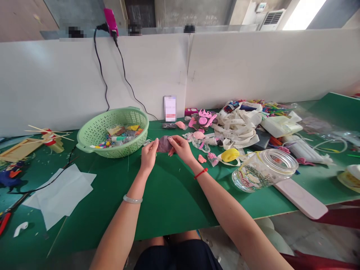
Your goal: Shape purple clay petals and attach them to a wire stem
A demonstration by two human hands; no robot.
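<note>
Between both hands is a flat, dusky purple-grey piece [164, 144], soft-looking and roughly rounded; its material I cannot make out. My left hand [149, 154] pinches its left edge with thumb and fingers. On the other side, my right hand [180, 147] grips the right edge, its fingertips partly hidden behind the piece. Both are raised over the green tabletop [168, 202]. Just beyond my right hand lie pink lumps [198, 135] and a pink and dark figure [204, 119]. A lit phone [170, 108] leans upright against the white partition.
A green plastic basket [84, 138] of small packets stands left. White paper sheets [66, 191], wooden sticks [49, 135] and red-handled pliers [5, 221] lie farther left. To the right are a tilted clear jar [264, 170], a yellow lump [230, 155], heaped white strips [239, 127] and a pale power bank [302, 198].
</note>
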